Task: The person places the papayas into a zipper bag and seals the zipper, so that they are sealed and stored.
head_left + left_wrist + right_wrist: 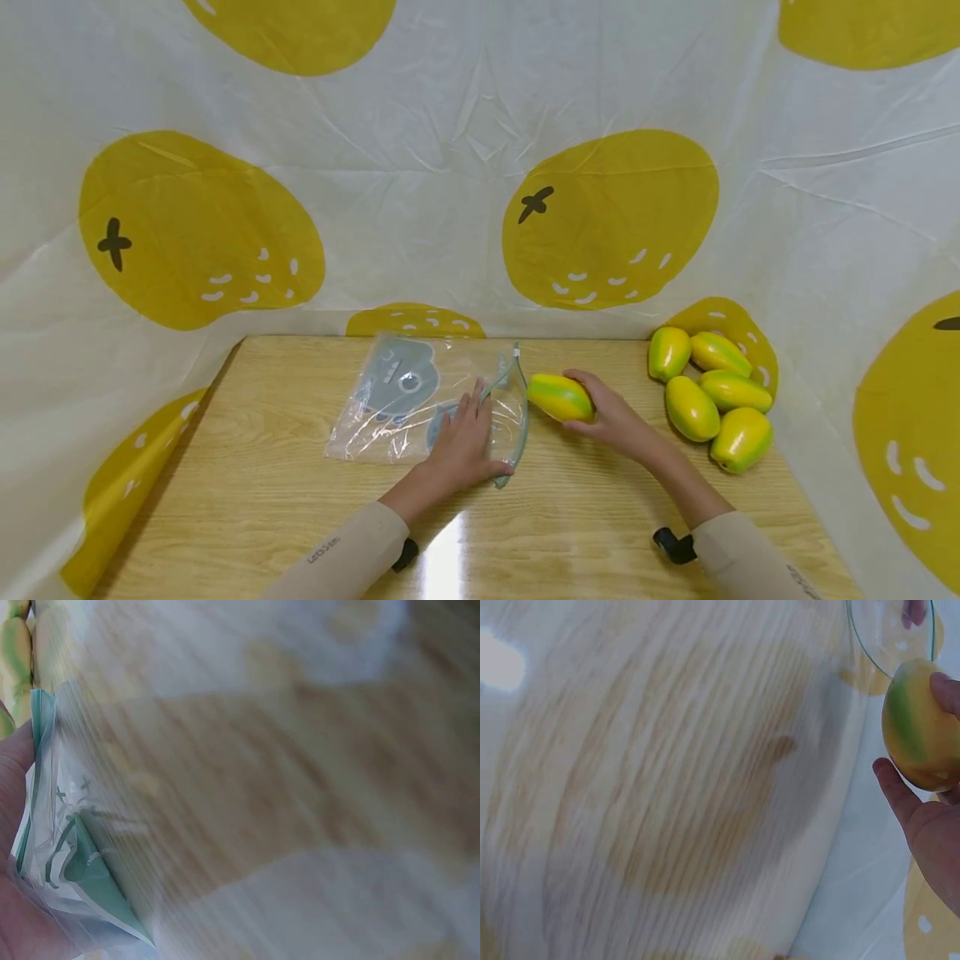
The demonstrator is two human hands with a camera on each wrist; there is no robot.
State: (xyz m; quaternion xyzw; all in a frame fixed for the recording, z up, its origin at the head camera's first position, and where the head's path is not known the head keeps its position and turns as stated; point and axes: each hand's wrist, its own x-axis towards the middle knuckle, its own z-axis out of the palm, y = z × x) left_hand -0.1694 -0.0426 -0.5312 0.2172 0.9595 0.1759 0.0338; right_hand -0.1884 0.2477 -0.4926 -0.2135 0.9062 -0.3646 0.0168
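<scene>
A clear zip bag with a grey-green cartoon print lies flat on the table, its green-edged mouth spread apart on the right side. My left hand rests at that mouth, fingers spread and thumb stretched toward the near corner. In the left wrist view the thumb lies against the bag's green edge. My right hand grips a yellow-green papaya by its right end. The papaya's other end points at the bag's mouth. In the right wrist view, thumb and fingers surround the papaya.
Several more papayas lie in a group at the table's right back corner. The wooden table is bordered by a white cloth with big yellow fruit prints, rising at the back and sides.
</scene>
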